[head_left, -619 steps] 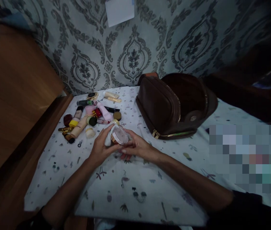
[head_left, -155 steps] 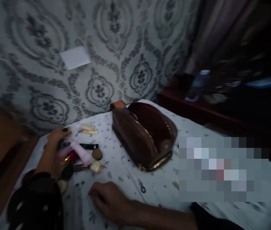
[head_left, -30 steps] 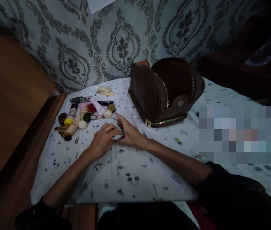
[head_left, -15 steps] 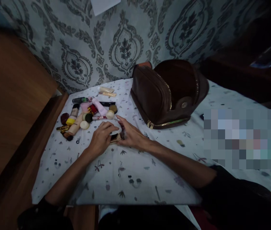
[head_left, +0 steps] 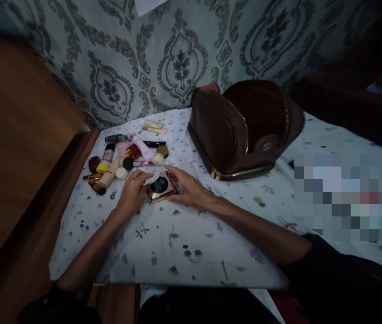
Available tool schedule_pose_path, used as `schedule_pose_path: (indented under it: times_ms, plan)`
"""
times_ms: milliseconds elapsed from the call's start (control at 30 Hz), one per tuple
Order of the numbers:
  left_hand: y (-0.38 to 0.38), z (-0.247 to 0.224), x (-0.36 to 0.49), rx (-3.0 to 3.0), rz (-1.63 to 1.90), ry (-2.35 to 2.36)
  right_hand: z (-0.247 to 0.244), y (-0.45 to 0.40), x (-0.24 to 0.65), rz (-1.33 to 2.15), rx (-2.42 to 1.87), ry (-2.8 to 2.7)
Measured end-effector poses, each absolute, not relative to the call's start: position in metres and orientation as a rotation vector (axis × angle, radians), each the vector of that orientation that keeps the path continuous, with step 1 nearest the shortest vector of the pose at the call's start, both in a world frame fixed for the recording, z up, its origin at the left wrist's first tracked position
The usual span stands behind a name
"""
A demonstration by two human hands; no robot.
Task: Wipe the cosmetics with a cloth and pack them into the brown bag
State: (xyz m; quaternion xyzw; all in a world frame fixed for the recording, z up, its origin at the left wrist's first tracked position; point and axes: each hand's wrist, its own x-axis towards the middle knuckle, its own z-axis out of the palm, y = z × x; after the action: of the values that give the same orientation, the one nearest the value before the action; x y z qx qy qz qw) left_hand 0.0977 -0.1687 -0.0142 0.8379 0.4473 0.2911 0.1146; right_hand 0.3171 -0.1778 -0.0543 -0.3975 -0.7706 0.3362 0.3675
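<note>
Gold compact (head_left: 160,185) with a round black label on top, and both hands are on it, a bit left of the middle of the table (head_left: 191,243) and well back from the front edge. Right hand (head_left: 191,191) has its right side, thumb on the near side and index finger round the far side, so the grip's only open as wide as the case. Left hand (head_left: 132,191) is curled in pretty tight, pinching a white wipe (head_left: 149,180) against the left part of the lid. Can't tell if the case is touching the patterned cloth underneath or held just above it.

Makeup's piled toward the back left corner: pink tube (head_left: 140,145), black tube (head_left: 155,144), peach tube (head_left: 110,173), a yellow cap (head_left: 102,168) and more. Two beige tubes (head_left: 154,127) lie side by side near the back edge. Brown bag (head_left: 217,130) sits upright, unzipped, by that same edge, right of the pile and well apart from it.
</note>
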Motion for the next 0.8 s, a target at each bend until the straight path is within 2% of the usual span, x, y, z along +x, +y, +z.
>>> schedule_pose_path:
  times_ms: [300, 500, 800]
  plan:
    - [-0.159, -0.004, 0.087, 2.356, 0.843, 1.577, -0.058, -0.175, 0.317, 0.741, -0.940, -2.127]
    - [-0.148, -0.005, 0.090, 2.208, 0.951, 1.532, -0.053, -0.174, 0.315, 0.724, -0.929, -2.169]
    - [-0.150, -0.016, 0.104, 2.331, 0.712, 1.650, -0.044, -0.179, 0.312, 0.727, -1.007, -2.140]
